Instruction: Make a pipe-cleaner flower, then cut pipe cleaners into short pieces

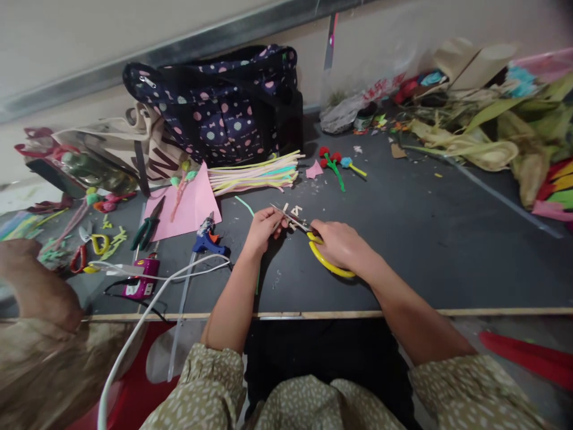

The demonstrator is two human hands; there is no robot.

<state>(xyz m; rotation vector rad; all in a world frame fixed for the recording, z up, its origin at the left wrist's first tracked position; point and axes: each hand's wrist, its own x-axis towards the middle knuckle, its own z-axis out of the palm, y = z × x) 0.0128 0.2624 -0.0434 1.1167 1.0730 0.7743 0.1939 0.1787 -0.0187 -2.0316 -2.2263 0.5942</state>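
Observation:
My right hand (pixel 336 243) is closed round the yellow handles of a pair of scissors (pixel 330 264), whose blades point left to my left fingertips. My left hand (pixel 264 228) pinches what looks like a thin pipe cleaner at the blades; the fingers mostly hide it. A light green strand (pixel 245 204) of pipe cleaner curves out behind that hand, and more of it shows below the wrist. Short cream cut pieces (pixel 295 211) lie on the dark table (pixel 430 257) just beyond the blades.
Behind the hands lie a bundle of pastel pipe cleaners (pixel 255 173), red pompom flowers (pixel 331 161) and a patterned bag (pixel 224 113). At left are a blue glue gun (pixel 209 239) with a white cable, pliers (pixel 147 226) and another person's arm (pixel 40 286). Dried husks (pixel 487 143) lie at right.

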